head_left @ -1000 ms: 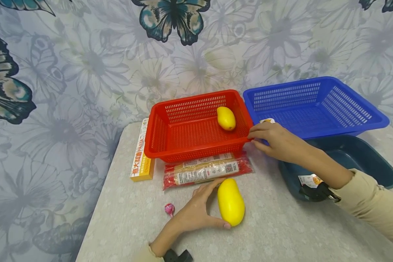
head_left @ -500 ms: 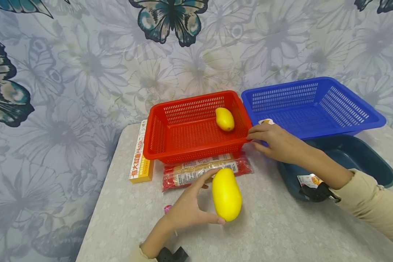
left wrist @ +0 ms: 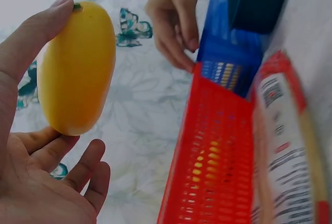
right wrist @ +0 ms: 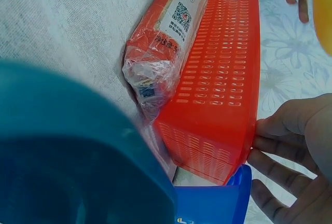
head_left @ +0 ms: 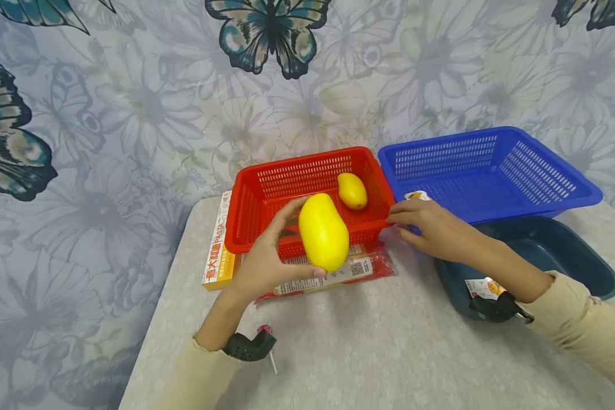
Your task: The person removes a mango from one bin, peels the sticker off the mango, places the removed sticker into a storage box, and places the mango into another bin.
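Carrying step, apparently: left hand (head_left: 261,259) grips the larger yellow mango (head_left: 324,233) aloft by the near rim of the red basket (head_left: 292,180), right hand (head_left: 433,229) pinching its near-right corner; next move likely calls for lowering inside.

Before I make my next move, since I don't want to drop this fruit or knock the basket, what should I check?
1. Grip on the held yellow fruit: looks ok; the left hand has its thumb at one end, fingers at the other.
2. Held fruit higher than the rim of the red basket: ok, by the left wrist view.
3. Held fruit over the basket's opening: cannot tell; it overlaps the front rim in the head view.
4. Room inside: looks ok; bare floor shows left of the other yellow fruit.
5. Right hand gripping the basket firmly: cannot tell; its fingertips are at the front right corner.
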Demonstrator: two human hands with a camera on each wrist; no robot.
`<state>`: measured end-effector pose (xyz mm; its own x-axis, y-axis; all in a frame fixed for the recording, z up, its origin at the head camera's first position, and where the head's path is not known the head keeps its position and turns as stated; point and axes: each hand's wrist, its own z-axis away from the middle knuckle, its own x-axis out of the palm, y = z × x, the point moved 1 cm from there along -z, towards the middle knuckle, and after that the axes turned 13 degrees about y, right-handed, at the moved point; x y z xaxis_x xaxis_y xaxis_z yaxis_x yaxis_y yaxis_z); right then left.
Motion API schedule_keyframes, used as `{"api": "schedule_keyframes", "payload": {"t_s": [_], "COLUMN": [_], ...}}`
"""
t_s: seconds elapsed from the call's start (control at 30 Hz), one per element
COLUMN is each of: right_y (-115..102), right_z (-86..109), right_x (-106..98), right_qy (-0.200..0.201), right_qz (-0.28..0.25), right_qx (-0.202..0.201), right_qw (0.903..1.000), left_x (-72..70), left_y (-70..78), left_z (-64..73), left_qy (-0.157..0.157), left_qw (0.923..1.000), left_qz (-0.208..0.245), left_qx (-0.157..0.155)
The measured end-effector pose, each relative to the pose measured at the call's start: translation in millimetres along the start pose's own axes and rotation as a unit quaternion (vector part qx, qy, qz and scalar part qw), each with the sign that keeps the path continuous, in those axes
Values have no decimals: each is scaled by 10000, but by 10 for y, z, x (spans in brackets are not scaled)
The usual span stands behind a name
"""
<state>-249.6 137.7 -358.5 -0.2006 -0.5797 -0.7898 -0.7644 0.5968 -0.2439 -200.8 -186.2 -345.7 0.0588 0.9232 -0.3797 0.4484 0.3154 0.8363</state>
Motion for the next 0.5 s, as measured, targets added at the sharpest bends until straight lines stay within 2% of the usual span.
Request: {"api": "schedule_keyframes", "payload": {"t_s": [0.2,0.27,0.37,0.47,0.5], "right_y": [-29,-30,-29,-31,-32], "right_z": [22,30,35,35,36], "right_x": [11,11,10,6,7], "right_qy": [-29,-56,-74,-98,-99], "right_qz": [88,110,126,144,149], "right_qx": [58,96,143,164,149], "right_qw": [9999,9999,9998,9997,9997], "left_x": [-145,-173,-205,-231,-240], "left_y": [12,55,44,31,-14], "left_z": [-343,-427,-559,-700,-754], "left_qy": [277,297,309,331,351], "left_qw": [9991,9985,9978,9976,9977], "left_qz": [-255,-269,-251,-253,-262], "left_qx": [-208,-373,-531,-545,-525]}}
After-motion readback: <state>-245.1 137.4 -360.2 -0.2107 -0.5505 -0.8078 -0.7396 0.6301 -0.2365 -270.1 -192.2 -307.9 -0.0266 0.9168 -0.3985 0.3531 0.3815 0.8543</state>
